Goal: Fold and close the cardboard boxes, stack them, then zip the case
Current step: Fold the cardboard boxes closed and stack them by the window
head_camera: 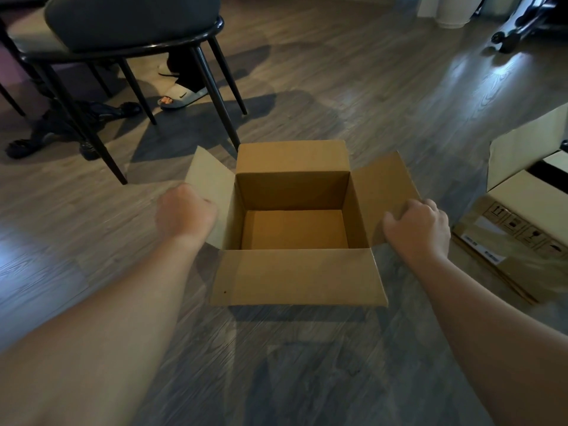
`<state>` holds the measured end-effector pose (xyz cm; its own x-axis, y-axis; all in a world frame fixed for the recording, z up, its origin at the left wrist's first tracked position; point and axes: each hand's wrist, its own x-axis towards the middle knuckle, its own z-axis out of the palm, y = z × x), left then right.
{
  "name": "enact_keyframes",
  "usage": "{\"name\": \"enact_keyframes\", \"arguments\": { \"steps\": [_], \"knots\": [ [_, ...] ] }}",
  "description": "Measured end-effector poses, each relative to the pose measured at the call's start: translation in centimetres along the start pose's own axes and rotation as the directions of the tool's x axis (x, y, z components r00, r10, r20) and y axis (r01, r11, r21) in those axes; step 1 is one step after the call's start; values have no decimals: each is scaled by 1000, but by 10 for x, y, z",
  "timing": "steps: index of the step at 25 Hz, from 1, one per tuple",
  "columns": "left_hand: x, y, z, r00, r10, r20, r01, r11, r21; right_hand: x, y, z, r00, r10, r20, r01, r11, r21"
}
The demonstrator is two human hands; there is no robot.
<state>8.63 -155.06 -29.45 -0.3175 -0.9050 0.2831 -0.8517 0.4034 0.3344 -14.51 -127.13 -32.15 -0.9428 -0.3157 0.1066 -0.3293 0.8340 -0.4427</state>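
Wooden floor [384, 87], open box [293, 229]: left hand [184, 215], right hand [418, 229] gripping side flaps; uneven folding likely to crease cardboard, skew box.

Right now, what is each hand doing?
Left hand: closed on the box's left flap.
Right hand: closed on the box's right flap.

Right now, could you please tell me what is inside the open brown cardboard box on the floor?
Nothing shows inside the open brown cardboard box: only its bare cardboard bottom and inner walls. The near wall's inner face is hidden from this angle. Both hands, left and right, grip the side flaps.
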Motion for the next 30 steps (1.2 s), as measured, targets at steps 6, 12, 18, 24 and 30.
{"name": "enact_keyframes", "arguments": {
  "steps": [6,12,18,24,30],
  "knots": [
    [-9,31,10,939,310,147,-227,884,-409,-5,-44,4,904,-420,-82,422,843,332],
    [-25,-20,48,816,309,488,-131,922,-364,-20,-16,45,815,-482,321,407,871,276],
    [-25,-45,63,790,191,583,-3,951,-308,-9,32,46,758,-394,521,324,919,223],
    [-37,-29,68,677,346,649,-95,916,-390,8,83,19,716,-424,555,269,901,340],
    [-45,17,70,604,434,669,-216,897,-387,12,124,-16,731,-364,577,156,912,378]
  ]
}}
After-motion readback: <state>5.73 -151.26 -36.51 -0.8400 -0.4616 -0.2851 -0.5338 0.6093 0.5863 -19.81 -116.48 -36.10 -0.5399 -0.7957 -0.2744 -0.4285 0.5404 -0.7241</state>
